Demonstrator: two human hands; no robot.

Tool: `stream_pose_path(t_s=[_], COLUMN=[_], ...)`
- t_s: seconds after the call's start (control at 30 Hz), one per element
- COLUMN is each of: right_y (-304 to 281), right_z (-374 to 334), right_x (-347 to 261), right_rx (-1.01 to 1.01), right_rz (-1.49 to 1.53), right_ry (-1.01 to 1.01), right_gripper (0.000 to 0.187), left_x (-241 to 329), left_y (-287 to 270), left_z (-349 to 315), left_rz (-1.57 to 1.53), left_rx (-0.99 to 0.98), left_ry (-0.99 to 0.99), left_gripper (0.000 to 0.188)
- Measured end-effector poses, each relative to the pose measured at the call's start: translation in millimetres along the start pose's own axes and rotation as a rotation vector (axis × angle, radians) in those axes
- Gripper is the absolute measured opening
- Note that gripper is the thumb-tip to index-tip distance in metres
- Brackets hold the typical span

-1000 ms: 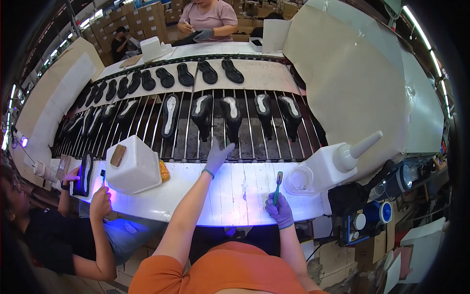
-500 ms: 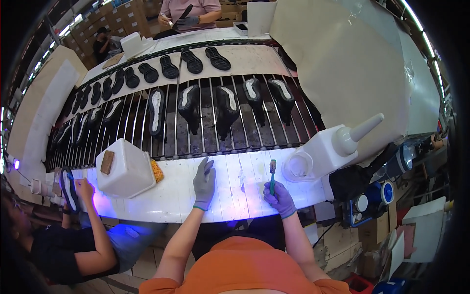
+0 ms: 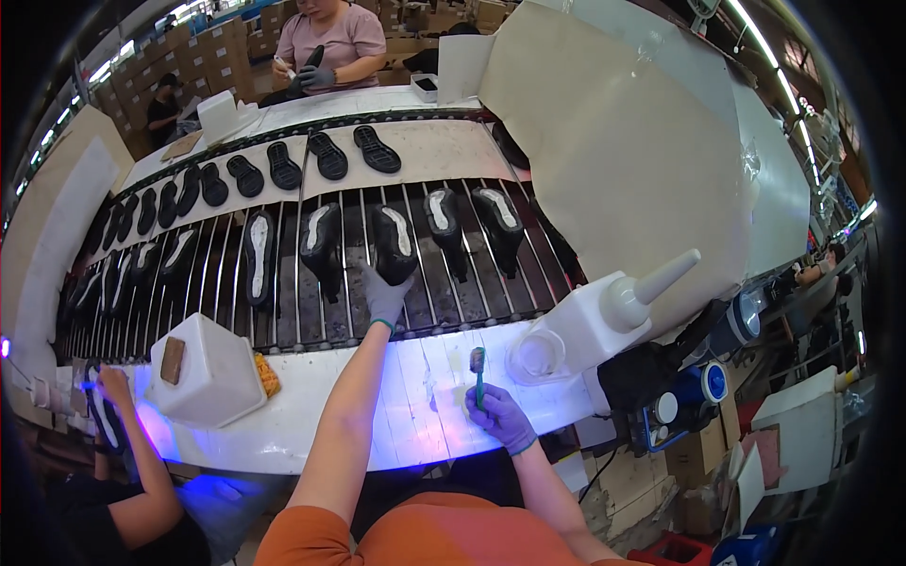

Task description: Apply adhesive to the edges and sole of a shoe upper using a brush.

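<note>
Two hands are at work, and the change is in your left hand (image 3: 385,294): half a second ago it lay flat on the white desk (image 3: 377,434) near the brush, and now it has reached forward over the desk's far edge onto the rod conveyor (image 3: 311,311). Its gloved fingers are closed around the near end of a black shoe with a white sole (image 3: 394,243), which stands on the rods about midway along the near row, between its neighbours. I judge the grip as just taken, since the shoe has not left the rods.

Your right hand (image 3: 498,415) has hardly moved; it stays near the desk's front edge, gripping a small green-handled brush (image 3: 478,373) upright, bristles up.

Beside the brush, toward the desk's right end, stand a round white pot (image 3: 538,357) and a white squeeze bottle with a long nozzle (image 3: 613,307). A white box-shaped container (image 3: 203,373) sits at the desk's left part, where a co-worker's hand (image 3: 115,385) works under violet light
</note>
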State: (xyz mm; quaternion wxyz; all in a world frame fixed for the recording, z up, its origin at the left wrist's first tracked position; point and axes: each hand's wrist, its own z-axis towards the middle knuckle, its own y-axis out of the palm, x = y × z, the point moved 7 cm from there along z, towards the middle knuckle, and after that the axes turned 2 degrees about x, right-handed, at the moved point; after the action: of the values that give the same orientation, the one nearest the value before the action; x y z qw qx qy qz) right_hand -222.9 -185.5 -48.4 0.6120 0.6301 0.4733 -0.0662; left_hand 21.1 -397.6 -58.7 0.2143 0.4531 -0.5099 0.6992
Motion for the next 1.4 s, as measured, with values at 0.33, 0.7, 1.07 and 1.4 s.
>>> stream_pose_path(t_s=[0.33,0.7,1.07,1.4], right_y=[20.8,-85.9,-25.9,105.4], right_z=[90.4,221.4,222.2,17.6], right_x=[-101.5,-251.4,-256.2,-227.4], right_rx=[0.526,0.938,0.796,0.421], right_rz=[-0.562,-1.603,-1.939,-1.254], right_ry=[-0.283,-0.381,-0.280,-0.622], right_gripper=[0.032,0.096,0.060,0.059], left_x=[-1.0,-3.6,-26.4,-1.6], left_y=[-19.8,-103.2,-141.2,-132.6], left_z=[49.0,-139.2,-222.5,-224.0], left_rz=[-0.362,-0.299,-0.184,-0.427], left_rx=[0.026,0.017,0.013,0.102], left_ry=[-0.305,0.116,0.063,0.046], left_gripper=[0.078,0.073,0.048,0.037])
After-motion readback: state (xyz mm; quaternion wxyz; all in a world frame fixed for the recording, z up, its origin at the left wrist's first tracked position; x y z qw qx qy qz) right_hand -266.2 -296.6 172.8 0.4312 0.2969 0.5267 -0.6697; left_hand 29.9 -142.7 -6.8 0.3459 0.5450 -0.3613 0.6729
